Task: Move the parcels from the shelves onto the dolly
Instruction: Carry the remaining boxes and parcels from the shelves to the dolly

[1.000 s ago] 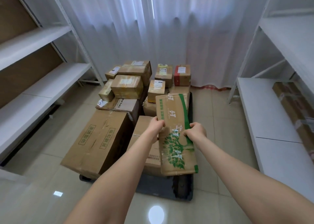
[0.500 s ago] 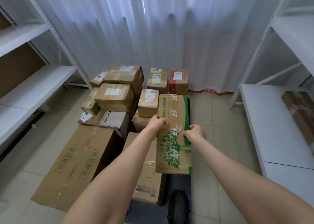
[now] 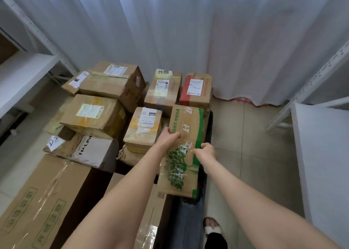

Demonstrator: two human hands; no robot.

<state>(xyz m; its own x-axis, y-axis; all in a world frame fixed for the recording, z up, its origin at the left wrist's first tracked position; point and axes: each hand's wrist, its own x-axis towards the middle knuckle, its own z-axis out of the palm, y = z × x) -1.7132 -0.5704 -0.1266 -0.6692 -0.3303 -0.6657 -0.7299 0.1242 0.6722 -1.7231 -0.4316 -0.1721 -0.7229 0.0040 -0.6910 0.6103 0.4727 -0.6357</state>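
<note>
Most parcels (image 3: pixel 111 90) look stacked on the dolly (image 3: pixel 209 120) already, and my left hand (image 3: pixel 168 137) and right hand (image 3: pixel 206 151) each have a curled grip on this green-printed box (image 3: pixel 186 127) over its right side, not set down yet I think.

- A white curtain (image 3: pixel 188 31) covers the back.
- The floor (image 3: pixel 245 135) has pale tiles.
- The left shelf (image 3: pixel 24 73) and the right shelf (image 3: pixel 321 144) are white metal.
</note>
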